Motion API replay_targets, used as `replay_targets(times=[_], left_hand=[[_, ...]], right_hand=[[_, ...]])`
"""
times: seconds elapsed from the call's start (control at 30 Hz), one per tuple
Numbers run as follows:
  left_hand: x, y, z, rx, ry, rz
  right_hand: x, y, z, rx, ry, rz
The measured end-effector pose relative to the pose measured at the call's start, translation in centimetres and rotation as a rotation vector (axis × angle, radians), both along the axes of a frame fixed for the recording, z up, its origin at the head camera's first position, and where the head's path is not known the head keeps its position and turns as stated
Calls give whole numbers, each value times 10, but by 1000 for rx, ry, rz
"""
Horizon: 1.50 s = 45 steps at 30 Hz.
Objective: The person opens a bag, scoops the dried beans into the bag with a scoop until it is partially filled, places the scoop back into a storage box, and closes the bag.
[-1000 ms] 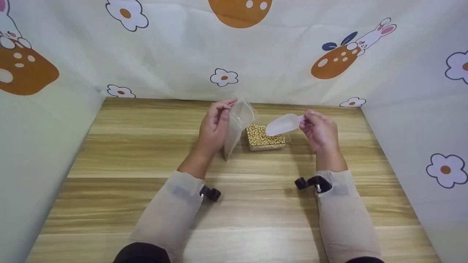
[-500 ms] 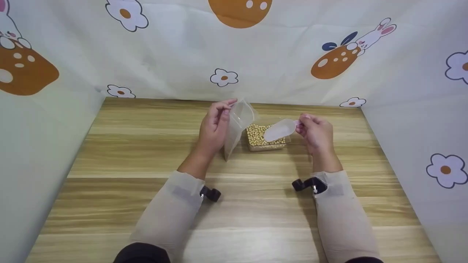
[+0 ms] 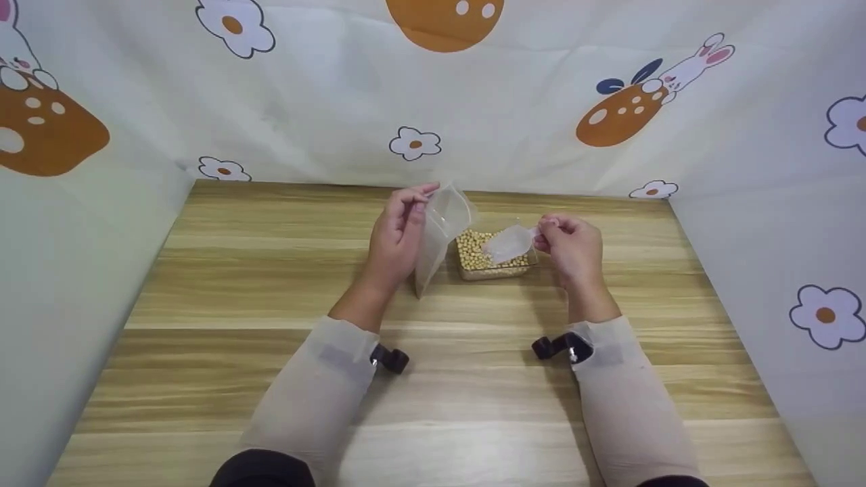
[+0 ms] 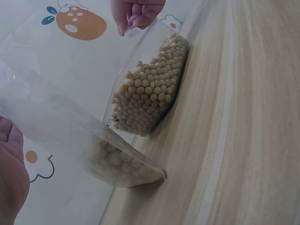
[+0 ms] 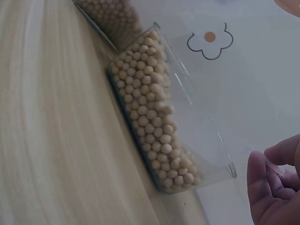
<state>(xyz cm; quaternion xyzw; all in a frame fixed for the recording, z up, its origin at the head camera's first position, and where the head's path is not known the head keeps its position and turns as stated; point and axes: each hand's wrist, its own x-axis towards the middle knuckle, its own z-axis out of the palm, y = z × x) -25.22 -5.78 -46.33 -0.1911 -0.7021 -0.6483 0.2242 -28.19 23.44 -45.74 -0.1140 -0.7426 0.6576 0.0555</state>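
Observation:
My left hand (image 3: 397,233) holds up a translucent bag (image 4: 56,108) by its upper side, its mouth spread toward the right. Soybeans (image 4: 117,161) lie in the bag's bottom, which stands on the table. My right hand (image 3: 574,249) pinches the handle of a clear white scoop (image 3: 511,243). The scoop's tip dips into soybeans (image 3: 475,243) in a clear plastic box (image 3: 497,272), just right of the bag. In the right wrist view the beans (image 5: 145,108) slope lower at the end near my right hand; the scoop's bowl is hard to make out there.
The wood-grain table (image 3: 460,392) carries the box and bag near its back edge. A patterned cloth wall (image 3: 325,108) rises close behind, with more walls at left and right. A black wrist camera mount (image 3: 565,346) projects inward from the right sleeve; the left sleeve has another.
My right hand has moved left and slightly nearer, carrying the scoop down from above the box into the soybeans. The left hand and bag have stayed still.

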Motion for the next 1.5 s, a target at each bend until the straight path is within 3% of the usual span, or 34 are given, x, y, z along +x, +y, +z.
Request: replay_targets(times=[0.17,0.37,0.83,1.33,1.5], left_hand=[[1,0,0,3,7,-2],[0,0,0,11,11,-17],[0,1,-1,21,17,-19],[0,1,-1,37,22,-20],[-1,1,-2,46,23,-22]], right_hand=[[2,-6,-1,79,6,16],[2,-5,-4,79,-6,16],[-6,7,-17,-401,-189,11],[-8,15,-20,-505,-253,27],[-9,18,-20,-584,-279,17]])
